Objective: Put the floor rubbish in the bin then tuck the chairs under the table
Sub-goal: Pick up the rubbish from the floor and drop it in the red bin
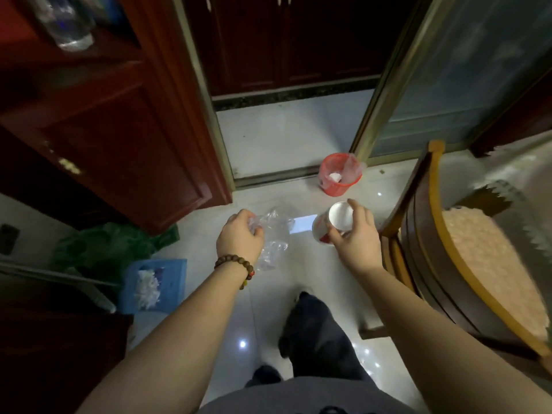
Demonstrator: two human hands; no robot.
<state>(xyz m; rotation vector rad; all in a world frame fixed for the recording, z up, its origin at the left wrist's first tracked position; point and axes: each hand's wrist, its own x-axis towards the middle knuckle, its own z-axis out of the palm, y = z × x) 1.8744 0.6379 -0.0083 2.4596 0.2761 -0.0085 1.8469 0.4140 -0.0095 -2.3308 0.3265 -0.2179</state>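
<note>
Rubbish is in both my hands, held above the pale tiled floor (268, 144). My left hand (239, 239) is closed on a crumpled clear plastic wrapper (273, 234), which hangs down past the wrist; that wrist carries a brown bead bracelet (236, 268). My right hand (354, 240) is clamped round a paper cup (336, 222), white inside with red on its outer wall, tilted so its open mouth faces up and toward me. The two hands are apart, roughly level.

Ahead of the cup, a red plastic bin (339, 174) stands on the floor against the metal frame of a sliding glass door (448, 85). It has a clear liner, and something white lies inside it.

To my right, a wooden chair (433, 264) with a pale cushioned seat stands just beside my right forearm. To my left is a dark red wooden cabinet (119, 138), with a green plastic bag (107, 246) at its foot and a blue box (155, 283) holding white material near it. My dark trouser leg (313, 333) shows below, between my arms.
</note>
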